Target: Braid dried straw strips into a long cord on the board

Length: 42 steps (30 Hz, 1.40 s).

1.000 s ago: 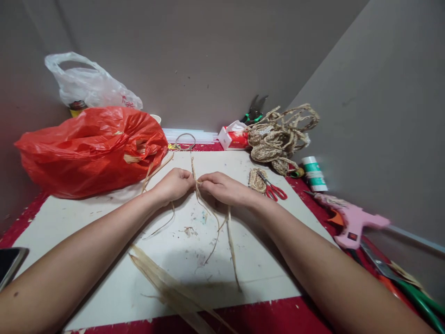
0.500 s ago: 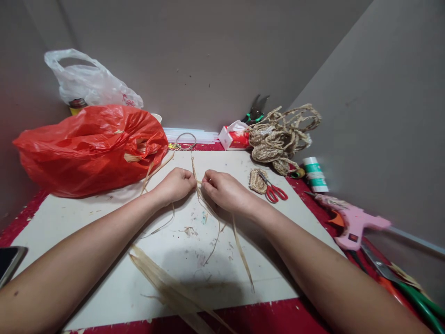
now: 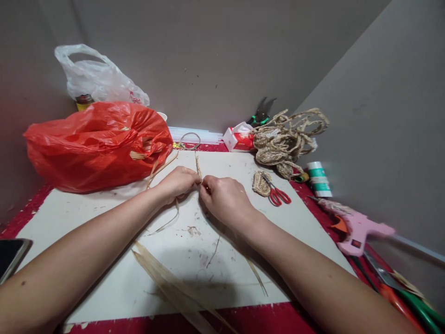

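Note:
Near the middle of the white board, my left hand (image 3: 179,183) and my right hand (image 3: 222,197) meet, thumbs and fingers pinched on a thin braided straw cord (image 3: 198,163). The cord's finished length runs away from me, toward the far edge of the board. One loose strand (image 3: 177,211) hangs below my left hand, and another strand (image 3: 257,276) trails out under my right forearm. My fingertips hide the point where the strands cross. Flat dry straw strips (image 3: 163,278) lie on the board between my forearms.
A red plastic bag (image 3: 97,148) bulges at the left, a clear bag (image 3: 100,76) behind it. To the right are red-handled scissors (image 3: 278,195) on a woven piece (image 3: 260,184), a rope bundle (image 3: 278,144), a thread spool (image 3: 318,178) and a pink glue gun (image 3: 361,229). A phone (image 3: 12,255) lies left.
The hands have closed in on each other, and my right hand has turned over the strands, covering those that hung between the hands. The whole view has shifted slightly.

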Motion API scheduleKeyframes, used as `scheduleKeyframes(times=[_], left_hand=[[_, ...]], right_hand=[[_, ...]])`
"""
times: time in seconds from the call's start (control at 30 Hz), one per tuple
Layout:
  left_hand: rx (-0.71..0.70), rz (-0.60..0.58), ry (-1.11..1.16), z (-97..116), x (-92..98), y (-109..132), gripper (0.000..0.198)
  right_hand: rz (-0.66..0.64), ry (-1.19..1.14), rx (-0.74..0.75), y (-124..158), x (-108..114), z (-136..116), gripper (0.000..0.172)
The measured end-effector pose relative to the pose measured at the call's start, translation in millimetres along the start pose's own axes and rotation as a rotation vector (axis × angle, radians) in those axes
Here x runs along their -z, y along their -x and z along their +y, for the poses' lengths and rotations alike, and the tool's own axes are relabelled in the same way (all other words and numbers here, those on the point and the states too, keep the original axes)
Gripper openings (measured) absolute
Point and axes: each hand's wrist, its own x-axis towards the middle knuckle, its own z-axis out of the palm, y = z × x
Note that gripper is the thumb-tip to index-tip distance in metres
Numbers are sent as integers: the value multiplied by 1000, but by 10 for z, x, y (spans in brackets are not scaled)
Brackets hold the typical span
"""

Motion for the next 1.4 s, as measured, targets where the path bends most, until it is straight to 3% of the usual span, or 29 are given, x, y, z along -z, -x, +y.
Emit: scheduleKeyframes(times=[0.37,0.53,0.63,0.7,0.73,0.8,0.97,1.03,1.17,1.4], left_hand=[[60,53,126,20,-66,42,28],[67,-37,220,27,2,35,35],[66,-126,281,27,68,21,32],[62,-166,305,23,91,10,29],[63,-176,310,21,94,5,28],[69,-175,306,16,85,0,25],[21,-127,257,14,37,10,23],[15,-110,229,24,30,19,21],[12,-109,189,51,35,35,22],[7,-82,91,57,29,38,25]], right_hand=[[-90,101,199,145,-4,-136,25],[-156,-245,387,250,224,-144,32],[80,-590,157,147,294,25,38],[268,-736,-30,16,253,163,32],[294,-792,-84,-52,210,221,27],[197,-928,-181,-164,107,292,22],[-440,-1428,-287,-233,-35,269,24],[-595,-1518,-273,-225,-36,269,15],[-654,-1603,-261,-239,-38,342,4],[-632,-1578,-234,-242,-17,329,10]])
